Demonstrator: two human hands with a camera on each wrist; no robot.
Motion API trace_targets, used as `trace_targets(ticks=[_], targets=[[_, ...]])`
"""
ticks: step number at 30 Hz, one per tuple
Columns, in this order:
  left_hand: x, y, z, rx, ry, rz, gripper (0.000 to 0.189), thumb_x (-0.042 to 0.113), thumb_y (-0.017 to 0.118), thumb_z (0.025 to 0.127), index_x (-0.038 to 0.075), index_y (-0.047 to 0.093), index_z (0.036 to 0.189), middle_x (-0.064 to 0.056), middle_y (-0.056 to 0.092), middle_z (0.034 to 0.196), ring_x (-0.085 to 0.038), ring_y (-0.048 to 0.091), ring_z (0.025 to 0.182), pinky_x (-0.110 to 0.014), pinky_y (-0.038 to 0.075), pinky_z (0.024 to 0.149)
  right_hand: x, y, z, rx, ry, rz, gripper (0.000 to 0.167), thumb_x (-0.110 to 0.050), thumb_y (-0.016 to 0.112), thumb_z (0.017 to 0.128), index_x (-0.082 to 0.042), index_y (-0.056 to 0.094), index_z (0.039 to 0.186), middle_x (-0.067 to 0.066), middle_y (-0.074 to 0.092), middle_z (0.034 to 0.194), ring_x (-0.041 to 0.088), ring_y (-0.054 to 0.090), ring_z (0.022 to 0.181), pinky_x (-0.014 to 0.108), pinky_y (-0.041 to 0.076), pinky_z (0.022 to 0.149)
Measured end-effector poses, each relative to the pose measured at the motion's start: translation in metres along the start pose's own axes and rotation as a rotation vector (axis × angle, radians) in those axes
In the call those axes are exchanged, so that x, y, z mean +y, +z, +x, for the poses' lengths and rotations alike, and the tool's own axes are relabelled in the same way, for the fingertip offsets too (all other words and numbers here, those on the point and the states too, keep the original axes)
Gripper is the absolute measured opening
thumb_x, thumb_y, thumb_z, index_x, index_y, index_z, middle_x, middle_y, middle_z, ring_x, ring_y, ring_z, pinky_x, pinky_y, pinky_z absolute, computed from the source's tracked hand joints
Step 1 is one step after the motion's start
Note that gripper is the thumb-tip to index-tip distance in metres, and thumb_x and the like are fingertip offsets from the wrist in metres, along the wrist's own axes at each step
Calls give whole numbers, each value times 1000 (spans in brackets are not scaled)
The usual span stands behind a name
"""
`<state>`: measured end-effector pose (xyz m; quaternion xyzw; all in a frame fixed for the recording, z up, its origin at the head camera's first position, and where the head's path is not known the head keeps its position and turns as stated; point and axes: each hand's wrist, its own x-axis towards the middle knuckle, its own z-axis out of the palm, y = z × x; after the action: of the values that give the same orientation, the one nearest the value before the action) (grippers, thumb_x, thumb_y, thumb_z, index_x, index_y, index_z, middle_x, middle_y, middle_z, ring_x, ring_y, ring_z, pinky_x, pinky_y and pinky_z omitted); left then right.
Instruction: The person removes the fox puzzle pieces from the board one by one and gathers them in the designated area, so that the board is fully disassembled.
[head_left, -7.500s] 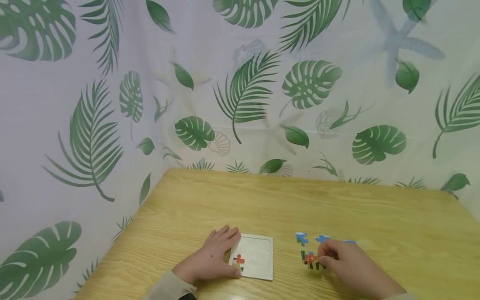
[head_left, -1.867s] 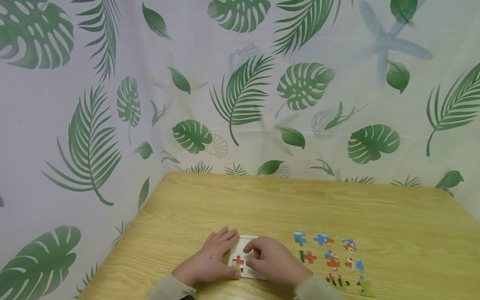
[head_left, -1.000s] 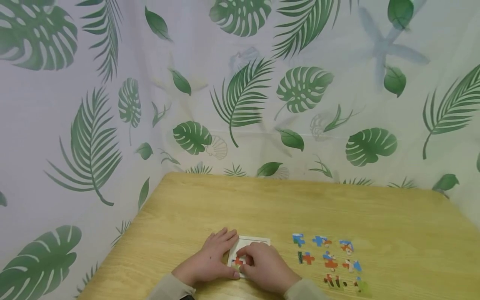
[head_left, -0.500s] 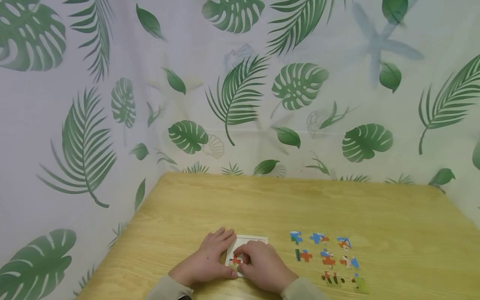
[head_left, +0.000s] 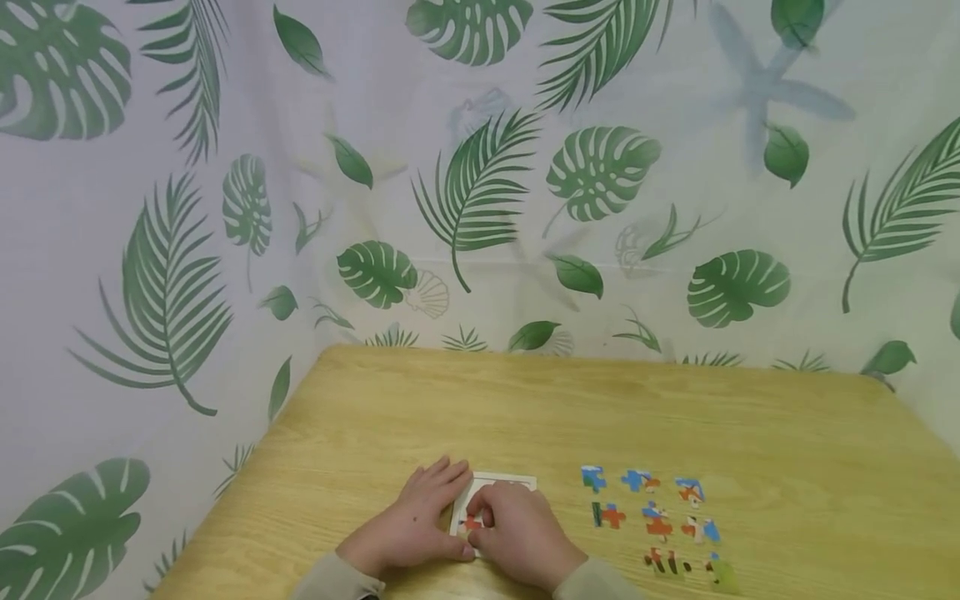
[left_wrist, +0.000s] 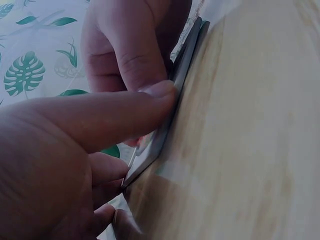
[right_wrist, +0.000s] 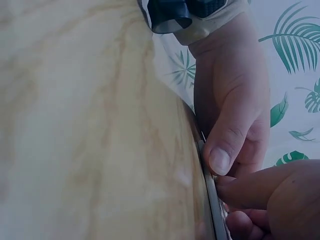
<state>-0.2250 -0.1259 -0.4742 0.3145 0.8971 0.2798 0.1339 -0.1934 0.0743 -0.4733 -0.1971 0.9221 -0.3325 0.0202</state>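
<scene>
A square, pale, shallow puzzle tray [head_left: 517,479] lies near the front of the table. My left hand [head_left: 420,517] rests along its left side, fingers extended toward the far corner and the thumb [left_wrist: 160,90] over the near edge. In the tray's near left corner sits a red jigsaw piece [head_left: 470,524], partly covered by fingers. My right hand [head_left: 521,529] reaches over the tray from the right and pinches that piece between thumb and forefinger. Red shows beneath the right fingers in the left wrist view. The right hand covers much of the tray.
To the right of the tray, several loose jigsaw pieces lie in rough rows, among them a blue one [head_left: 593,478], a red one [head_left: 612,516] and a green one [head_left: 722,573]. A leaf-patterned curtain [head_left: 480,208] hangs behind the wooden table [head_left: 420,400].
My right hand has come from the loose pieces over to the tray, then shifted left onto the red jigsaw piece in the corner. My left hand has stayed at the tray's left side.
</scene>
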Motion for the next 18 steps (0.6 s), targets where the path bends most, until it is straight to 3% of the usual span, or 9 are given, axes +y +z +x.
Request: trace_targets(ticks=[9,18], targets=[[-1,1,0,-1,-5,-7,102,53,79,81,1,34,157,-10,23,166,-35,7,154,-59,0,120,0,-3,-2,41,98,269,13,-11,67,91,-21,64,82,-13,64,75,8,53,65,26,43,60],[1,0,-1,-5,-16,-16,101,50,81,81,2,35,156,-11,24,165,-36,9,153,-61,3,119,3,-17,-5,23,114,269,12,-13,66,93,-20,64,83,-12,64,77,11,53,70,28,42,64]])
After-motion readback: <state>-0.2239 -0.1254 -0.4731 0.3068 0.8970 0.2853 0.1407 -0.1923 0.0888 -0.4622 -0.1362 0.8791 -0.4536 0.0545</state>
